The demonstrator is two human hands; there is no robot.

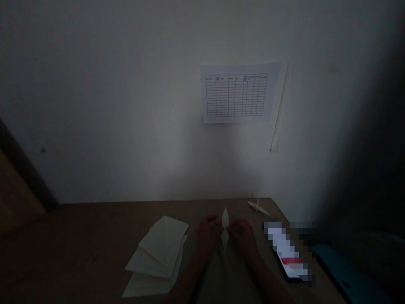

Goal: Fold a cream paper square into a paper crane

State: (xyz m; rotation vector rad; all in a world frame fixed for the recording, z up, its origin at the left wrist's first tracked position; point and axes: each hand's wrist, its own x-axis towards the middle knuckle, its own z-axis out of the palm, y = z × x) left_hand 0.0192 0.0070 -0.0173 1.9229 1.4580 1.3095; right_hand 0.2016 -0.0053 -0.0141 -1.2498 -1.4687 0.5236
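Note:
A narrow, diamond-shaped piece of folded paper point(225, 218) stands between my hands, one point toward the wall and the other toward me. My left hand point(209, 230) pinches its left edge near the middle. On the opposite edge, the fingers of my right hand point(242, 232) are closed at about the same height. Left of my left forearm lies a loose stack of white paper sheets point(164, 245). A small folded paper crane point(257, 207) rests beyond my right hand, near the table's back right corner. Dim light hides the finer creases.
A phone with a lit, pixelated screen point(286, 251) lies right of my right arm on the brown table point(79, 245). A printed grid sheet point(237, 95) hangs on the wall behind. At the lower right is a teal flat object point(344, 270).

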